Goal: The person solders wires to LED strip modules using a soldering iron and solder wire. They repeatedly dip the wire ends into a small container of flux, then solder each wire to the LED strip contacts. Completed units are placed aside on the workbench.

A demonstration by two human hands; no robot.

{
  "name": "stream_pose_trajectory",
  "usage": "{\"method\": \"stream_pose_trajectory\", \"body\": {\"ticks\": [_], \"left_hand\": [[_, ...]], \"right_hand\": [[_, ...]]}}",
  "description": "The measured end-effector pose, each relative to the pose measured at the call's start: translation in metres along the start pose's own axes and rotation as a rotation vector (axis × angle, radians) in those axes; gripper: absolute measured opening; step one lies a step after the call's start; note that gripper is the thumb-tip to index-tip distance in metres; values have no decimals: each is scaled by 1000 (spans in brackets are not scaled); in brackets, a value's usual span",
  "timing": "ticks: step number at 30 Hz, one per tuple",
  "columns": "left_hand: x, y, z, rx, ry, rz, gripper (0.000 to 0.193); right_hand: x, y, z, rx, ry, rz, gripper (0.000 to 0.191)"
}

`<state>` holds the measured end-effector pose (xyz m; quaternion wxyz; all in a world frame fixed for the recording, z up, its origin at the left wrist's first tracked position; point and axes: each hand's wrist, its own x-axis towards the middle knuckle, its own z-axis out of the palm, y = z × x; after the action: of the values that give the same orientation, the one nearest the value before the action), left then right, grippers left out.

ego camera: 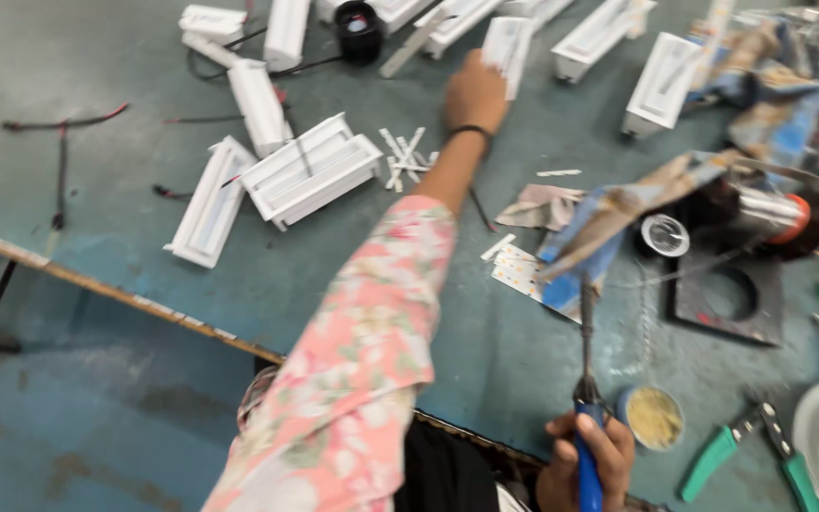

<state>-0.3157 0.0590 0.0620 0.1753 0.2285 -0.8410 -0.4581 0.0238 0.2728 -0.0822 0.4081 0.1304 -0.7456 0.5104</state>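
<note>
White housings [310,171] crowd the left hand [474,93] gripping one housing piece [506,43]; right hand [588,455] clasps a soldering iron [587,398].

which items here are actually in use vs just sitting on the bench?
In hand:
- left hand reaching out and gripping a white plastic housing
- right hand holding a blue-handled soldering iron
- small round tin beside the iron

Lying about:
- other white housings
- green-handled pliers
- LED strip board
- loose red-black wires
- solder reel
</note>
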Motion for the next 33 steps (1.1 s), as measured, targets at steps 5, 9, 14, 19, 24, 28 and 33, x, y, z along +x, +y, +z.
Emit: {"method": "stream_pose_trajectory", "body": {"ticks": [5,9,14,19,24,28,33], "left_hand": [[-4,1,5,-8,106,117,36],[-43,-21,-37,-344,99,458,27],[-78,-115,-174,-536,399,483,14],[-36,-161,-211,-609,-34,47,40],[-17,-156,-176,-718,-170,69,31],[-42,-169,-158,-608,-124,227,30],[-124,-182,-136,-147,-51,708,27]], "right_hand": [[-5,17,-5,64,-80,8,30],[-9,16,-13,29,-167,8,32],[-6,19,-9,11,-170,-35,25],[-8,25,-13,79,-271,-72,26],[-15,35,-9,39,-164,-53,27],[-7,41,-1,53,-178,-67,27],[0,29,45,90,-196,-60,29]]}}
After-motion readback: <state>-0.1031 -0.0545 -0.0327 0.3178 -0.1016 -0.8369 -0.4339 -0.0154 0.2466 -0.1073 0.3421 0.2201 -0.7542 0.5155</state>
